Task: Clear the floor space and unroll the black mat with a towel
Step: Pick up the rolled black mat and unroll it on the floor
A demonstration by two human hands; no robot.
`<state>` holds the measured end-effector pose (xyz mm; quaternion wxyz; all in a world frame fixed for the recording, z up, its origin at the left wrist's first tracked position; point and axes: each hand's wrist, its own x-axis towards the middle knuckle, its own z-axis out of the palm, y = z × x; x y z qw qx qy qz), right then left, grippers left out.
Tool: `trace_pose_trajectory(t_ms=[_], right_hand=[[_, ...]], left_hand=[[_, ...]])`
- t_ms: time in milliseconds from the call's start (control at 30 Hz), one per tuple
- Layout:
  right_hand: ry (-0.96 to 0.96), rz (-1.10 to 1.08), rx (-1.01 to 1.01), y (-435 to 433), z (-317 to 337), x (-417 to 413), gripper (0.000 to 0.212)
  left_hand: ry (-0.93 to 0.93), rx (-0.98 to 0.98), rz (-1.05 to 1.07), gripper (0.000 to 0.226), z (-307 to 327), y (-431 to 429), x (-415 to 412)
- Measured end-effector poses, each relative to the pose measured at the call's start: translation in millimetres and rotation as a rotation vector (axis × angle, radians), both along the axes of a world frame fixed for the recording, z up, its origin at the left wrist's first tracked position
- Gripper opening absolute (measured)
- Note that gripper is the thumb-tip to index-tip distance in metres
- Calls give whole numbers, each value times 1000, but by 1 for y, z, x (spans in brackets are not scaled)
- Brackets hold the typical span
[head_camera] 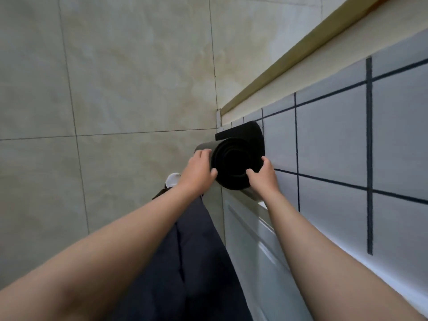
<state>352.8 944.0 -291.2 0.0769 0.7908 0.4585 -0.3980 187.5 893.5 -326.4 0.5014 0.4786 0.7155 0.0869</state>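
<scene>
View: from the head, straight down along both bare forearms.

Black mat: rolled into a tight cylinder and seen end-on, so its spiral layers face the camera. It stands on end just beside the tiled wall, above the floor. Whether its lower end rests on the floor cannot be told.

Mat flap: the loose outer edge of the roll, lying at the far side against the wall.

Left hand: grips the left side of the roll, fingers curled round its grey outer face and thumb at the rim.

Right hand: grips the right side of the roll, thumb on the rim and fingers wrapped between the mat and the wall.

Floor: large pale beige tiles with thin dark joints.

Wall: grey-white tiles with dark grout lines, bordered by a yellowish trim strip.

White panel: a moulded surface below the right forearm, beside the wall.

Person: dark trousers and the toe of a white shoe on the floor, just left of the mat.
</scene>
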Motion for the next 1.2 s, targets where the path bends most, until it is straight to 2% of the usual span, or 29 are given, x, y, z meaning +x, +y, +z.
trace_pose_trajectory(t_ms=[133,267,433,567,667,733,833,1000,1200], right_hand=[[1,-24,24,11,-23,-1,76],[-154,48,71,13,-40,-13,92],[-232,164,42,12,-64,-17,61],[-22,170,-96,9,-72,-25,66],[74,254,-137,5,-72,-37,99],[107,335,-175,7,-71,-43,108],[129,449,-252,6,-72,-60,105],[183,605,-236,-7,-69,-106,97],[283,834,-268,-39,-63,-166,99]], left_hand=[[-57,-28,-23,83,-19,20,9],[-23,-103,-94,94,-33,24,15],[-98,-199,120,84,-44,18,11],[-65,-226,196,72,-53,6,0],[-41,-245,264,73,-59,-5,-12],[-53,-230,304,72,-58,-12,-22],[-68,-202,385,69,-55,-32,-42],[-15,-196,547,69,-42,-66,-73],[11,-200,776,74,-21,-128,-104]])
